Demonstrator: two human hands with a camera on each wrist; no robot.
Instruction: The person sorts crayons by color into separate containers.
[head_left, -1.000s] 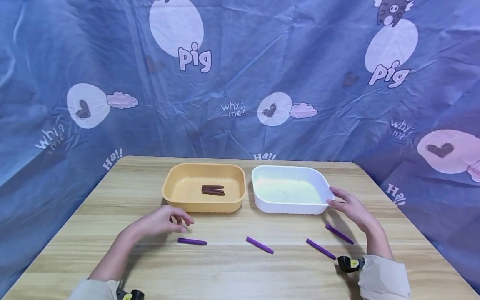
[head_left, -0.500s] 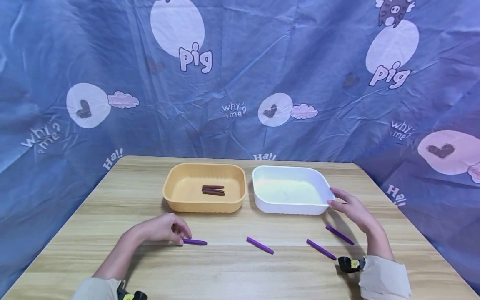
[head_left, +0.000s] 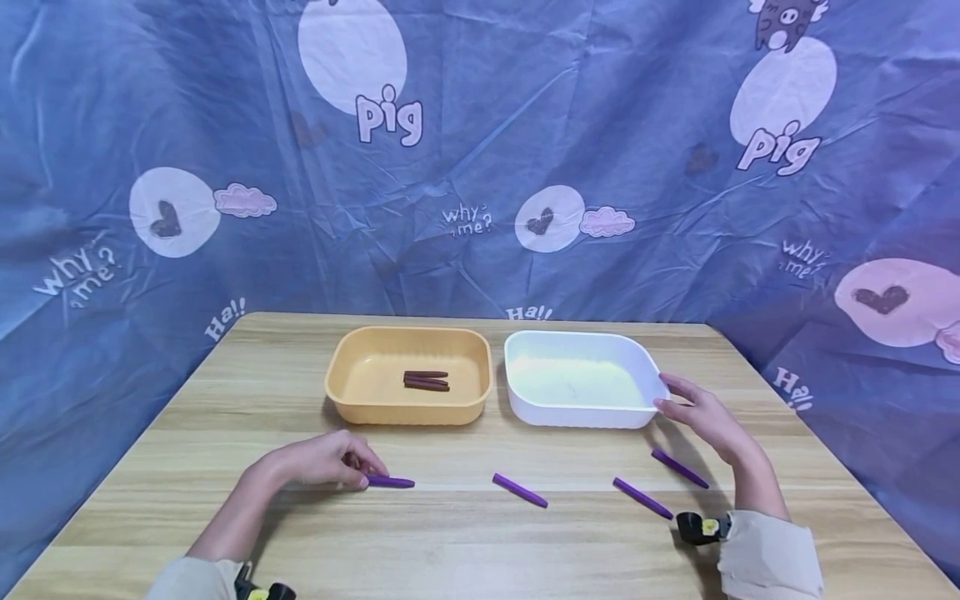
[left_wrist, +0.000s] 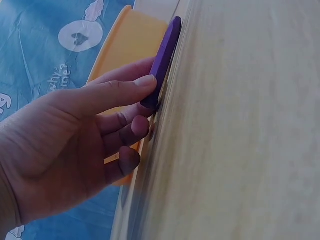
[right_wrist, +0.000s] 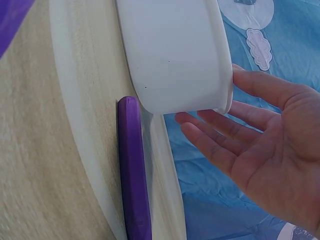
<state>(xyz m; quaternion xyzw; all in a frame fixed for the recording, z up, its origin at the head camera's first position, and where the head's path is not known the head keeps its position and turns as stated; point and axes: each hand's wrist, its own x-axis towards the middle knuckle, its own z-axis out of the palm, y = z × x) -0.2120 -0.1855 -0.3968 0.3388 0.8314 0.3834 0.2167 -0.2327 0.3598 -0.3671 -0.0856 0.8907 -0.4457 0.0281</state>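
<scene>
My left hand (head_left: 330,460) pinches the blunt end of a purple crayon (head_left: 392,482) between thumb and index finger, low at the tabletop. In the left wrist view this crayon (left_wrist: 167,55) points away from the fingertips; the other fingers bend loosely below and hold nothing. My right hand (head_left: 705,417) touches the right end of a white plastic box (head_left: 577,417) with extended fingers. In the right wrist view its thumb and fingers lie against the rim of the box (right_wrist: 172,55). Another purple crayon (head_left: 679,468) lies just below that hand.
A yellow-orange box (head_left: 408,414) beside the white one holds several dark brown crayons (head_left: 426,382). Two more purple crayons lie on the wooden table: a middle crayon (head_left: 520,491) and a right-hand crayon (head_left: 642,498). A blue printed curtain (head_left: 465,167) hangs behind the table.
The left hand has come down to the leftmost purple crayon and taken its end between thumb and index finger. The right hand stays at the white box.
</scene>
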